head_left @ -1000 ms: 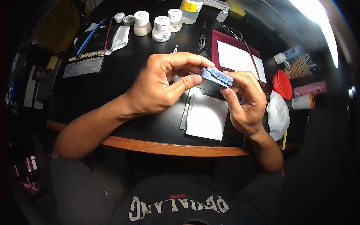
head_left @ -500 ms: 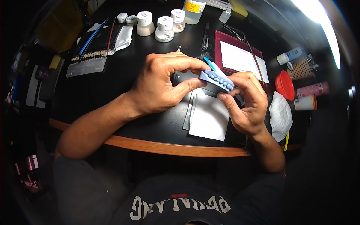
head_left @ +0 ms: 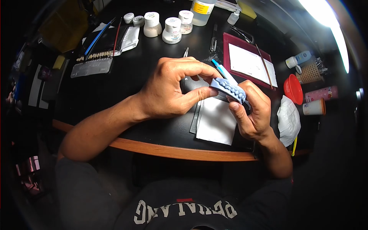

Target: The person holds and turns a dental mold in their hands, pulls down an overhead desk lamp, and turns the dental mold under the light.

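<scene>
Between my two hands, above the table, is a blue-grey dental model (head_left: 229,90) with a row of teeth along it. My left hand (head_left: 172,86) pinches its left end between thumb and index finger. Around the right end, the thumb and bent fingers of my right hand (head_left: 255,109) are closed. Just behind the model shows a blue and white pen-like tool (head_left: 224,72); what supports it is hidden. Beneath the hands lies a folded white paper (head_left: 216,122) on a dark pad. The tip of metal tweezers (head_left: 186,52) pokes out behind my left hand.
White-capped jars (head_left: 171,31) and a large bottle (head_left: 202,12) stand at the back. A maroon tray (head_left: 227,42) holds white paper and a brush. To the right are a red bowl (head_left: 292,89), a crumpled tissue (head_left: 288,120) and a cup (head_left: 314,107). A tooth shade guide (head_left: 91,67) lies left.
The dental model has tilted, so more of the teeth's upper side shows. Both hands keep hold of it. The whole view has shifted slightly.
</scene>
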`<state>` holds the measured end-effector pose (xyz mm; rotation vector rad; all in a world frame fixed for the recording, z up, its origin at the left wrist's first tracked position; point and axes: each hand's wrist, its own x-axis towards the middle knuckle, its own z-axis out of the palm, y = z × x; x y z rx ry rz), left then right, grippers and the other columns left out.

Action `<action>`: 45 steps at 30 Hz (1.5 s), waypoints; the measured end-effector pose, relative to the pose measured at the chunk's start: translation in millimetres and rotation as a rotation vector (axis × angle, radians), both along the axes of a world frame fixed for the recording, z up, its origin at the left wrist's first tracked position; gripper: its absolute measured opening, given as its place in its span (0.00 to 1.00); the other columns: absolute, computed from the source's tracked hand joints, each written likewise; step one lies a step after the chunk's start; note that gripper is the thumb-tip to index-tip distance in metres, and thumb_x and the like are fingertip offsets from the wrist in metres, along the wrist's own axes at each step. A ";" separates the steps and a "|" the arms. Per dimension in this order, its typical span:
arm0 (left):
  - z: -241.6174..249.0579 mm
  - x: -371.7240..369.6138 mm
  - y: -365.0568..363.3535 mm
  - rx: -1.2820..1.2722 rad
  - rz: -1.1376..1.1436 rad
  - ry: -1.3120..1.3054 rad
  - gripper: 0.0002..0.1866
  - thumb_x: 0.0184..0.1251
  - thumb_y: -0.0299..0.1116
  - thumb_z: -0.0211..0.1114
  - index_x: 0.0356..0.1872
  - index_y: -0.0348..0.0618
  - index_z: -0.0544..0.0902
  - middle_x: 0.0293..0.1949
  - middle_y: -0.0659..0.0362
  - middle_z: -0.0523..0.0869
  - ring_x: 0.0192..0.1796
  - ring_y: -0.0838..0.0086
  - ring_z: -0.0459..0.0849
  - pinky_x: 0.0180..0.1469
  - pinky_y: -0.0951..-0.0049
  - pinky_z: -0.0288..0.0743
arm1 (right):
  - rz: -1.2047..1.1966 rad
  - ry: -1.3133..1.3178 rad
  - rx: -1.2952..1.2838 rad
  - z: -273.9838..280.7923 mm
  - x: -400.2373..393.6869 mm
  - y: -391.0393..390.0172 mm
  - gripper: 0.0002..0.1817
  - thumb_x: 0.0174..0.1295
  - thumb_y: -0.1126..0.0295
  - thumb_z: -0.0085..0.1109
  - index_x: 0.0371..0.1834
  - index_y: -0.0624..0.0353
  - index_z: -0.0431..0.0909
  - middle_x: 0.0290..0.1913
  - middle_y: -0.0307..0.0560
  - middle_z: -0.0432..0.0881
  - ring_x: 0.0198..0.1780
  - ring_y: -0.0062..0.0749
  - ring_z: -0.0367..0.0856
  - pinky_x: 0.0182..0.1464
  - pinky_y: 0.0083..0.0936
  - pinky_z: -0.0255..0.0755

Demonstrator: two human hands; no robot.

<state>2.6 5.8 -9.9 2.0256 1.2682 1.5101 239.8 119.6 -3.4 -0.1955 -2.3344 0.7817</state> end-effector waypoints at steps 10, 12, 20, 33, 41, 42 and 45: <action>4.8 0.8 -1.1 -0.023 -0.031 0.026 0.17 0.61 0.30 0.84 0.50 0.35 0.93 0.43 0.51 0.95 0.42 0.70 0.90 0.49 0.69 0.83 | 0.030 -0.041 -0.039 1.5 2.3 -2.1 0.15 0.73 0.65 0.72 0.40 0.68 0.81 0.32 0.48 0.78 0.30 0.34 0.76 0.33 0.32 0.69; 3.9 0.7 0.1 -0.008 -0.042 0.023 0.16 0.61 0.29 0.84 0.49 0.34 0.93 0.42 0.51 0.95 0.42 0.69 0.91 0.49 0.69 0.83 | 0.038 -0.041 -0.036 1.9 2.1 -1.7 0.15 0.73 0.65 0.73 0.40 0.68 0.82 0.32 0.49 0.78 0.31 0.34 0.76 0.33 0.31 0.69; 1.0 -0.3 2.5 0.019 -0.097 -0.006 0.15 0.60 0.25 0.84 0.48 0.35 0.94 0.40 0.51 0.96 0.43 0.66 0.92 0.48 0.68 0.84 | 0.056 -0.009 0.004 4.0 -0.4 -1.6 0.13 0.71 0.67 0.74 0.43 0.68 0.84 0.33 0.47 0.81 0.31 0.32 0.78 0.33 0.29 0.70; 5.0 1.8 0.2 0.055 -0.058 0.005 0.17 0.61 0.27 0.85 0.51 0.36 0.93 0.45 0.51 0.96 0.47 0.65 0.94 0.51 0.68 0.86 | 0.046 -0.039 0.040 1.7 -0.5 -1.0 0.11 0.67 0.70 0.77 0.43 0.67 0.86 0.35 0.48 0.84 0.31 0.31 0.81 0.33 0.28 0.73; -0.1 0.8 2.6 0.034 -0.060 0.014 0.15 0.63 0.26 0.83 0.51 0.38 0.93 0.46 0.51 0.96 0.48 0.65 0.94 0.51 0.67 0.86 | 0.026 -0.028 0.055 2.2 -1.3 -1.4 0.11 0.65 0.71 0.78 0.41 0.66 0.86 0.33 0.47 0.84 0.30 0.30 0.81 0.32 0.27 0.74; -1.2 1.0 2.0 0.022 -0.054 0.022 0.15 0.63 0.26 0.83 0.51 0.38 0.93 0.46 0.51 0.96 0.48 0.65 0.94 0.51 0.67 0.86 | 0.023 -0.030 0.062 2.5 -1.6 -1.5 0.11 0.65 0.71 0.78 0.41 0.66 0.86 0.33 0.47 0.84 0.30 0.30 0.81 0.32 0.27 0.74; -1.6 0.8 1.5 -0.018 -0.045 0.038 0.15 0.64 0.27 0.83 0.51 0.38 0.93 0.47 0.50 0.96 0.48 0.65 0.95 0.52 0.67 0.86 | 0.027 -0.040 0.062 2.1 -1.0 -1.1 0.11 0.65 0.70 0.78 0.41 0.66 0.86 0.33 0.47 0.84 0.30 0.30 0.81 0.32 0.27 0.74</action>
